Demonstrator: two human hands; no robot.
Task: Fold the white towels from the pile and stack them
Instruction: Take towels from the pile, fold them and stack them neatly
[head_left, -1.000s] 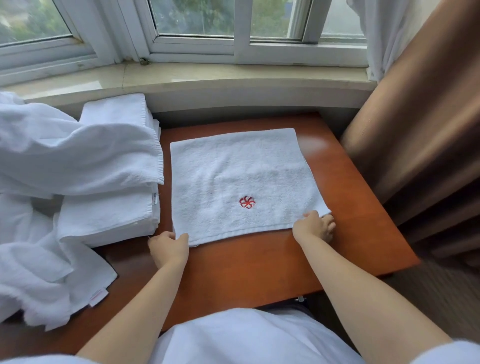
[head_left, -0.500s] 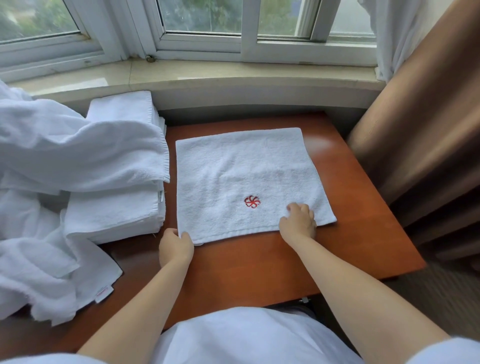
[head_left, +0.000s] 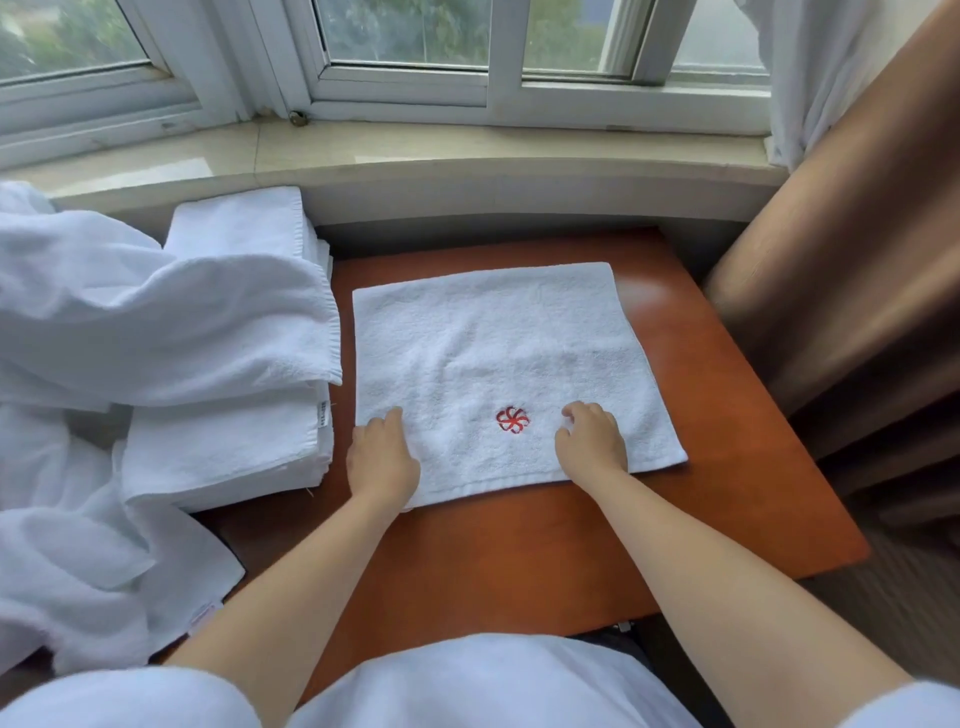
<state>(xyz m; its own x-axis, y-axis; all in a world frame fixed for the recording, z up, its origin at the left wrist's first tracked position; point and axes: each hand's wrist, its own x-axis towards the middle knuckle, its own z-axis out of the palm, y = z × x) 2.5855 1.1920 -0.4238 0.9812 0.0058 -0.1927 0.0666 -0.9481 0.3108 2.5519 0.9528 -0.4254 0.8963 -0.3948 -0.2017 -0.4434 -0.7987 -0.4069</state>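
A white towel (head_left: 498, 353) with a red embroidered flower mark (head_left: 512, 420) lies flat on the reddish wooden table (head_left: 519, 545). My left hand (head_left: 383, 457) rests on its near left part, fingers lying on the cloth. My right hand (head_left: 591, 441) rests on the towel just right of the red mark, its fingers bent down onto the cloth. A stack of folded white towels (head_left: 228, 441) stands at the table's left. Over and beside it sprawls the loose pile of unfolded white towels (head_left: 104, 338).
A stone window sill (head_left: 415, 150) and window frames run along the back. A brown curtain (head_left: 857, 286) hangs close on the right, with a white sheer curtain (head_left: 810, 62) above it. The table's right and near edges drop to the floor.
Both hands have moved from the towel's near corners inward onto the towel, the left forward onto the cloth and the right leftward toward the red mark. The towel has stayed flat.
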